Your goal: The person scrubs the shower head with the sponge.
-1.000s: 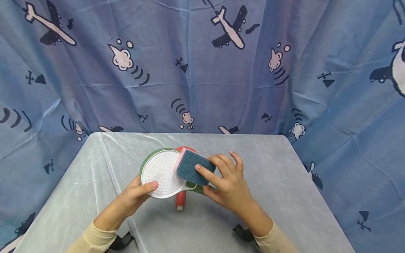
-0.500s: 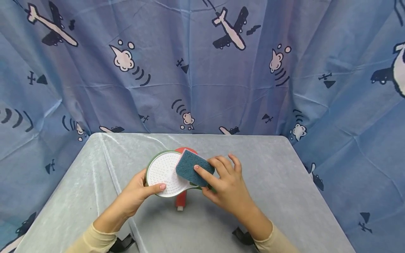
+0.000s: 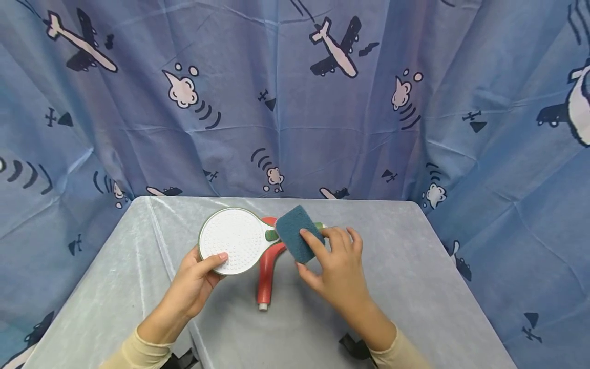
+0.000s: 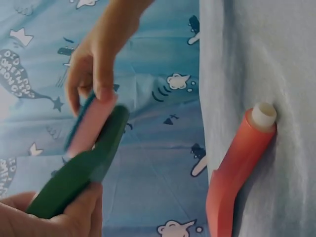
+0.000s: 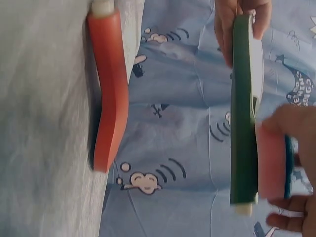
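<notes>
My left hand (image 3: 191, 282) grips a green-and-white shower head (image 3: 235, 233) by the rim of its round head, thumb on the white nozzle face. The handle points right, and its end shows past the sponge. My right hand (image 3: 341, 271) pinches a scouring sponge (image 3: 295, 230), teal scrubbing side toward me, over that handle. In the right wrist view the sponge's pink side (image 5: 270, 163) lies along the front of the green handle (image 5: 242, 168). Both are held above the table. Fingers behind the round head are mostly hidden.
Below the held things, a red shower head (image 3: 266, 277) lies on the grey cloth-covered table (image 3: 415, 287), its white-tipped handle toward me and its head largely covered from view. A blue curtain (image 3: 295, 102) with airplane prints hangs behind the table.
The sponge has shifted right, off the white face and onto the handle, and has turned. The shower head first moved right, then back left and up, its handle swinging upward.
</notes>
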Demonstrator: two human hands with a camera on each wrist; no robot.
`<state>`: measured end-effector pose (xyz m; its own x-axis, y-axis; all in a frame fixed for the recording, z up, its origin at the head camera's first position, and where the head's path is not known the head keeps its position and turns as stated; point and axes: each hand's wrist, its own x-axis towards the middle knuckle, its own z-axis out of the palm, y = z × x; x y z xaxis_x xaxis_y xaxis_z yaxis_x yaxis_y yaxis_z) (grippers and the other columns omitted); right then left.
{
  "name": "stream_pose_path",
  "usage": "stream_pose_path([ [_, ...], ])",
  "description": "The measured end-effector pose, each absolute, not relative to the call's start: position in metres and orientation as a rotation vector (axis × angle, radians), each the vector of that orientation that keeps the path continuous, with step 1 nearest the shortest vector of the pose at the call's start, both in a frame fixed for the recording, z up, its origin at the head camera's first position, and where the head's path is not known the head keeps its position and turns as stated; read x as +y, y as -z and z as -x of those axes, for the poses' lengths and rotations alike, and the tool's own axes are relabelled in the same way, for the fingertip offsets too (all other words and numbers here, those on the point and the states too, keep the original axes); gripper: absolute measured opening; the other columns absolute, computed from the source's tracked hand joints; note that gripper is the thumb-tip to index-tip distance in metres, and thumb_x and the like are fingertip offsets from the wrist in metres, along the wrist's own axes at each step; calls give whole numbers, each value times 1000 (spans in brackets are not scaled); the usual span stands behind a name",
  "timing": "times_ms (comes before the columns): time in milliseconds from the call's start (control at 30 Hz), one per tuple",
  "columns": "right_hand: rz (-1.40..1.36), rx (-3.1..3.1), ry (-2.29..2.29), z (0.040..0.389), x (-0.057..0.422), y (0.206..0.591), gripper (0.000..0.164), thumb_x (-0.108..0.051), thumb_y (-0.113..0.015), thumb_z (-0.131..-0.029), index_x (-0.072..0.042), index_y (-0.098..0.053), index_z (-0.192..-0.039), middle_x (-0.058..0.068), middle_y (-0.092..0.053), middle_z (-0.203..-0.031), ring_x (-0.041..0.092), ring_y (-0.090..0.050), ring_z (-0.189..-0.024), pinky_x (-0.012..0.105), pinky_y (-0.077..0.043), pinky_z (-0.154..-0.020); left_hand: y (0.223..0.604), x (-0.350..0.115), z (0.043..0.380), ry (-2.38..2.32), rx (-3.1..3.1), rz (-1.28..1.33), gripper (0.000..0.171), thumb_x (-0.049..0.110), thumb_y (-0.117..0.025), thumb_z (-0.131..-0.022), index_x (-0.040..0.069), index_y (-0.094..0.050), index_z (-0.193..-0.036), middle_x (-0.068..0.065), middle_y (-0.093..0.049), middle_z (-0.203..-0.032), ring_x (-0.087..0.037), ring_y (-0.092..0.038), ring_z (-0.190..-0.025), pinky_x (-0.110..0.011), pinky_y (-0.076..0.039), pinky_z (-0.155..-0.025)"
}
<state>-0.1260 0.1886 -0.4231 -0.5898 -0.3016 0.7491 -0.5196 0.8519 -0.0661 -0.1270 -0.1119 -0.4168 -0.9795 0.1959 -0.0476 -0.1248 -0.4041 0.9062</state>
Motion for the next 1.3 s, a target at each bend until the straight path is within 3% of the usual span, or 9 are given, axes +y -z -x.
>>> stream_pose_path([
  [200, -353, -2251, -380, 129, 198, 426, 62, -40, -81, -79, -17, -66, -135, 19, -59, -110, 40, -56, -104, 69, -30, -106, 416, -110, 126, -2556, 1484, 33, 51, -5, -49, -99, 8, -32, -146, -2, -60, -127, -14, -67, -108, -29, -58, -92],
  [400, -406, -2178, -432, 123, 182, 432, 66, -38, -84, -75, -18, -65, -135, 20, -59, -110, 40, -56, -106, 72, -31, -104, 419, -107, 124, -2603, 1280, 4, 53, -3, -42, -102, 11, -25, -150, -4, -50, -142, -15, -62, -120, -32, -54, -99],
  [567, -440, -2102, -461, 122, 180, 429, 67, -34, -85, -75, -19, -65, -137, 21, -59, -114, 40, -56, -108, 74, -30, -104, 423, -107, 128, -2618, 1159, -67, 46, 5, -39, -108, 13, -22, -150, 2, -58, -137, -13, -63, -119, -34, -54, -100],
  [800, -392, -2067, -501, 131, 192, 422, 65, -32, -83, -77, -18, -64, -138, 23, -58, -113, 40, -55, -106, 71, -30, -105, 422, -106, 122, -2463, 1389, -145, 61, -7, -51, -93, 6, -27, -147, -5, -55, -133, -15, -64, -113, -29, -55, -98],
  [1067, -798, -1999, -443, 127, 172, 433, 57, -38, -72, -83, -18, -67, -136, 18, -59, -110, 37, -56, -105, 64, -38, -98, 427, -104, 118, -2413, 1531, -215, 68, -11, -59, -92, 2, -25, -149, -11, -53, -136, -19, -66, -115, -31, -58, -95],
  [1300, -480, -2026, -435, 139, 205, 419, 58, -36, -73, -83, -19, -66, -138, 23, -58, -112, 42, -54, -103, 62, -38, -94, 425, -102, 116, -2442, 1556, -281, 73, -14, -60, -89, 6, -26, -150, -7, -57, -133, -17, -67, -113, -32, -58, -96],
])
